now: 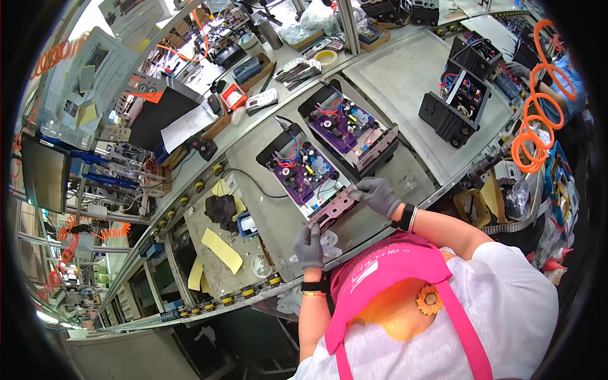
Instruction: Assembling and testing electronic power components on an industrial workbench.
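Note:
My left hand, in a grey glove, is closed on the near left end of a pinkish metal panel with cut-outs. My right hand, gloved alike, pinches the panel's other end. The panel lies along the near edge of an open electronics unit with a purple circuit board and red and blue wires; I cannot tell whether it is fastened there. A black cable runs from the unit's far left side. Just to the right stands a second open unit of the same kind, touched by neither hand.
Both units rest on a grey work plate on a roller line. Left of it lie yellow paper strips, a dark cloth and a small clear cup. More black units stand to the right, near a co-worker's sleeve and an orange coiled hose.

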`<state>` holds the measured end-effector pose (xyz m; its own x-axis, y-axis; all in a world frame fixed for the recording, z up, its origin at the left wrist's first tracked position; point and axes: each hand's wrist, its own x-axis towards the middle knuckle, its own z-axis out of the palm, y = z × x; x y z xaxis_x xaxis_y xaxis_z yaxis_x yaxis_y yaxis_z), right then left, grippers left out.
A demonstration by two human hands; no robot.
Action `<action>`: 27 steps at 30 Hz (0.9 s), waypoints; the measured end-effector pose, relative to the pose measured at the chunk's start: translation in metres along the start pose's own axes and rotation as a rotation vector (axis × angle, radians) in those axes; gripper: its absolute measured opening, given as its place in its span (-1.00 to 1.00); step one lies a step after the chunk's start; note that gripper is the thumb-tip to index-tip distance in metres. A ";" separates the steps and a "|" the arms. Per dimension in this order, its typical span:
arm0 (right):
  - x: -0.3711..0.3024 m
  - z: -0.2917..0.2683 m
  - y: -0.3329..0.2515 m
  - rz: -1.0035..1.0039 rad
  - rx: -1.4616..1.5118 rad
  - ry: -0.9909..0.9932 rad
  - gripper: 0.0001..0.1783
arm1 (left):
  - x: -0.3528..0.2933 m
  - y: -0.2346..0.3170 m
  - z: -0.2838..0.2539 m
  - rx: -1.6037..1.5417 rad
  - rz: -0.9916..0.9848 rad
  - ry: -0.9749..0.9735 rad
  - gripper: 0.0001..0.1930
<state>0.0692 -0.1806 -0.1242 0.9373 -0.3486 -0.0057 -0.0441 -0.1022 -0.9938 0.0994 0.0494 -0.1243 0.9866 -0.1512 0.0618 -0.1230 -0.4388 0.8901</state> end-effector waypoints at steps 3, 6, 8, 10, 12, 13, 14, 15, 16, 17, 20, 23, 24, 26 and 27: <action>0.002 -0.002 -0.001 -0.162 -0.183 0.006 -0.81 | -0.001 -0.002 0.002 0.002 0.017 0.038 -0.69; 0.006 -0.002 0.006 -0.305 -0.250 0.054 -0.81 | 0.001 -0.001 -0.002 0.153 0.024 -0.008 -0.73; 0.007 -0.003 0.007 -0.326 -0.285 0.050 -0.81 | 0.001 -0.004 -0.001 0.156 0.051 0.015 -0.73; 0.009 -0.004 0.002 -0.351 -0.317 0.044 -0.81 | 0.002 -0.008 0.003 0.142 0.107 0.059 -0.75; 0.009 -0.005 -0.002 -0.465 -0.400 0.055 -0.82 | 0.002 -0.007 0.003 0.156 0.123 0.069 -0.76; 0.009 -0.005 -0.002 -0.468 -0.400 0.050 -0.82 | 0.002 -0.005 0.003 0.168 0.146 0.071 -0.76; 0.008 -0.005 -0.003 -0.479 -0.408 0.055 -0.82 | 0.002 -0.003 0.002 0.167 0.144 0.077 -0.76; 0.009 -0.006 -0.003 -0.485 -0.416 0.062 -0.82 | 0.003 0.001 0.001 0.224 0.174 0.070 -0.75; 0.010 -0.007 -0.004 -0.484 -0.417 0.059 -0.82 | 0.004 0.004 0.001 0.282 0.205 0.063 -0.73; 0.012 -0.008 -0.006 -0.488 -0.433 0.049 -0.82 | 0.006 0.003 0.001 0.281 0.202 0.063 -0.73; 0.010 -0.007 -0.003 -0.489 -0.427 0.046 -0.81 | 0.002 -0.001 0.004 0.242 0.208 0.095 -0.74; 0.013 -0.005 0.002 -0.509 -0.427 0.051 -0.78 | 0.003 -0.001 0.006 0.248 0.211 0.140 -0.72; 0.013 -0.005 0.003 -0.526 -0.450 0.044 -0.77 | 0.002 -0.001 0.006 0.285 0.183 0.138 -0.71; 0.013 -0.005 0.007 -0.525 -0.450 0.051 -0.76 | 0.000 -0.001 0.006 0.320 0.164 0.135 -0.69; 0.014 -0.005 0.007 -0.522 -0.449 0.047 -0.76 | 0.001 -0.004 0.005 0.360 0.170 0.130 -0.70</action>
<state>0.0803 -0.1908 -0.1305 0.8589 -0.1878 0.4764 0.2606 -0.6404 -0.7225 0.0998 0.0463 -0.1297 0.9514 -0.1454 0.2715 -0.2925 -0.7025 0.6488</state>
